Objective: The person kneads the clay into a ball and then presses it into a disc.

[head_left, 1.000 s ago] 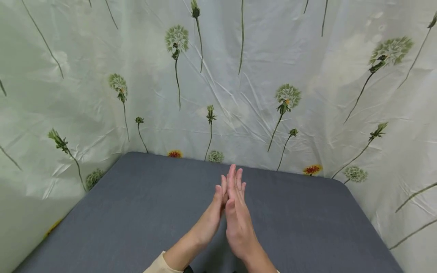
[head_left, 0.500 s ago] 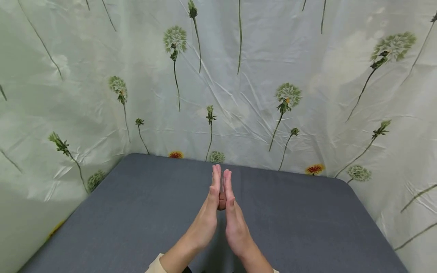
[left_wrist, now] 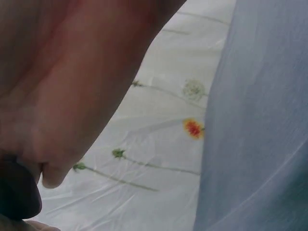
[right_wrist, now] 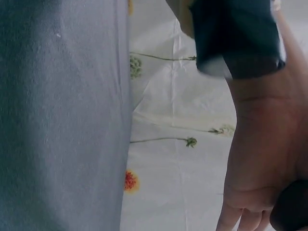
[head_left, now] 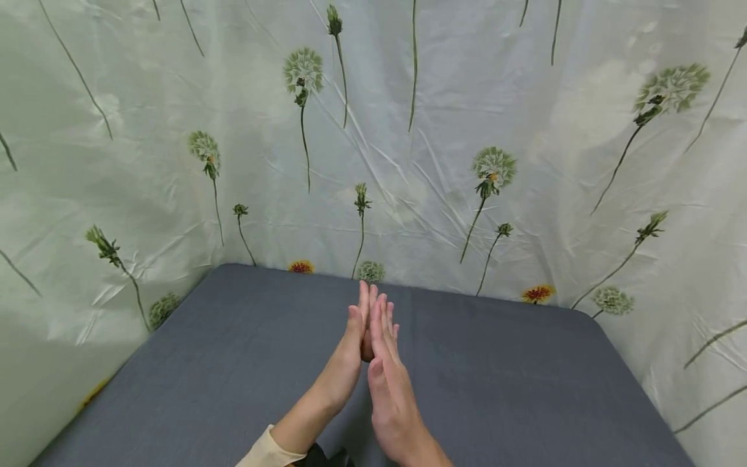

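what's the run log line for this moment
left hand: fingers straight | right hand: fingers straight | brown lump: between palms, above grey surface

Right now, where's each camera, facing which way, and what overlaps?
Head: on the head, facing forward and down at the table and backdrop; shows left hand, right hand and left sleeve, brown lump between the hands.
Left wrist: on that wrist, facing the backdrop sideways, table at picture right; shows a hand, side unclear.
Right wrist: on that wrist, also facing the backdrop sideways, table at picture left; shows a hand and dark band.
Shared: both wrist views have table, backdrop and a dark rounded thing, probably the lump.
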Motion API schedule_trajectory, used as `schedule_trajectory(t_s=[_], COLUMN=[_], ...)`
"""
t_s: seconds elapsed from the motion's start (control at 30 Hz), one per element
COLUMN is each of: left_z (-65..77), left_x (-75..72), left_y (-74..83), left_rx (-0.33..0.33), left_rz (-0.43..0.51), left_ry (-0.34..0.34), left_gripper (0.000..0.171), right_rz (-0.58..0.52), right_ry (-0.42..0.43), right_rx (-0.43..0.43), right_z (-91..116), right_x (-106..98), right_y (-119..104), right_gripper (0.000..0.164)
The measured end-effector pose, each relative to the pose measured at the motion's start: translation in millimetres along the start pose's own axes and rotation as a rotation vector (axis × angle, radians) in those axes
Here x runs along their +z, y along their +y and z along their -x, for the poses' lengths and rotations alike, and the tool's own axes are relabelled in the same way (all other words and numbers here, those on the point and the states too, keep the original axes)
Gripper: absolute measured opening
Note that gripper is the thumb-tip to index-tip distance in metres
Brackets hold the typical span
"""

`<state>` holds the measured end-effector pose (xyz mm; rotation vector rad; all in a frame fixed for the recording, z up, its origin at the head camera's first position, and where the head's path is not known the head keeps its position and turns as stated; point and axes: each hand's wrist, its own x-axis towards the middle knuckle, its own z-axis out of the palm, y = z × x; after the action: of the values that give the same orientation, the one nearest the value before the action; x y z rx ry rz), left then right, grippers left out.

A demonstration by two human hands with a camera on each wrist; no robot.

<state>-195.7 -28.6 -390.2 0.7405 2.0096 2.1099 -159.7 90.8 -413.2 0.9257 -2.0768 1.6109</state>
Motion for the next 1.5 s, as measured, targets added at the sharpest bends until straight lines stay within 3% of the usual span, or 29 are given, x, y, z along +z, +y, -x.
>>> schedule_trajectory(t_s=[0.23,0.37,0.47,0.57,0.83,0.9,1.0,1.13,1.27,1.4,1.5], left_z=[5.9,11.5,16.3,19.3,10.4,6.0,-1.3,-7.4,-6.8,-1.7,3.0], left_x=[30.3,44.3,47.6,43.3,14.2,6.9,-4.4,-11.6,-4.3,11.2,21.7], left_y=[-2.0,0.8,0.2,-0.6,5.4,4.4,-1.2,-9.9,-11.9,-8.1,-3.8], left_rx=[-0.03,-0.055,-0.083,-0.07,0.168,0.185,0.121,0.016,-0.019,-0.058,-0.066], left_rz=[-0.067,-0.104,-0.111,-0.12,-0.241,-0.279,-0.285,-0.165,-0.058,-0.058,-0.087], left_ry=[-0.085,-0.106,-0.065,-0.001,0.146,0.163,0.18,0.131,-0.024,-0.209,-0.259], left_gripper=[0.061,0.059,0.057,0.055,0.056,0.057,0.059,0.064,0.068,0.065,0.062], right_rz=[0.023,-0.115,-0.242,-0.295,-0.316,-0.304,-0.275,-0.199,-0.1,-0.073,-0.111], right_ry=[0.071,0.066,0.043,0.024,-0.041,-0.035,-0.034,-0.05,0.013,0.089,0.101], right_rx=[0.063,0.173,0.3,0.334,0.299,0.289,0.285,0.225,0.126,0.121,0.153], right_z=[-9,-14,-15,-13,-4,-2,0,0,-2,-8,-11], right_x=[-27,-45,-47,-38,-3,1,4,3,-7,-25,-38], right_y=[4,14,19,22,14,9,1,-4,-1,7,14], right_gripper=[0.055,0.061,0.068,0.072,0.06,0.058,0.056,0.054,0.055,0.057,0.06])
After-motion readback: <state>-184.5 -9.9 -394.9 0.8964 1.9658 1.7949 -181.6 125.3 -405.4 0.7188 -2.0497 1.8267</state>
